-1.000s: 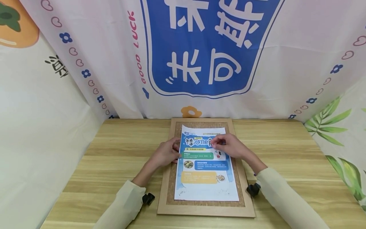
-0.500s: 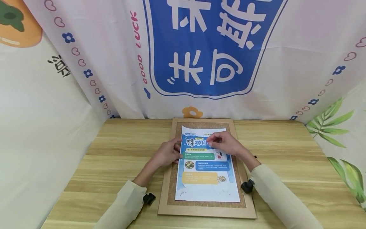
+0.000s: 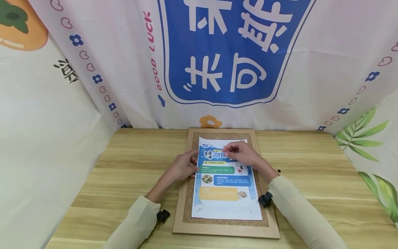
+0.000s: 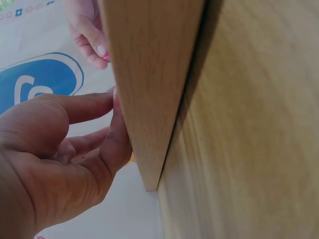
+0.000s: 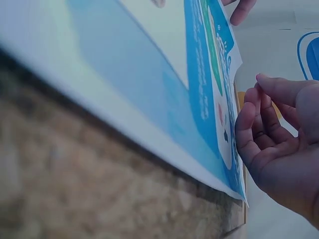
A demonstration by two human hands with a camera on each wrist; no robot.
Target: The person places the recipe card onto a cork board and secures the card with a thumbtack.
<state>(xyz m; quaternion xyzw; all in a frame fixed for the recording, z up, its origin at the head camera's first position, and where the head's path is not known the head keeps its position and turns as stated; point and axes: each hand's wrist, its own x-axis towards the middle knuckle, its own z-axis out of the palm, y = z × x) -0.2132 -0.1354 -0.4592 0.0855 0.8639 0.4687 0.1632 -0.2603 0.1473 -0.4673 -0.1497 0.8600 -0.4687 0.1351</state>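
A printed poster [image 3: 227,209] with blue, green and yellow blocks lies on a wood-framed cork board [image 3: 189,211]. At the poster's left edge, my left hand [image 3: 181,166] rests with its fingers bent and touching the paper's margin. In the left wrist view, those fingertips sit behind the upper edge of the wooden frame [image 4: 144,74]. Over the poster's title, my right hand [image 3: 242,154] pinches a small pink push pin [image 4: 106,57] between thumb and finger. Most of the pin is hidden by the fingertips.
The board lies on a wood-grain table [image 3: 140,148], its far edge close to a printed cloth backdrop [image 3: 133,69]. A small black object [image 3: 278,171] shows beside my right forearm. The poster's top left corner [image 5: 240,62] curls up from the board.
My right hand has moved left across the poster's title with the push pin. My left hand keeps its place at the left edge. The head view has shifted slightly.
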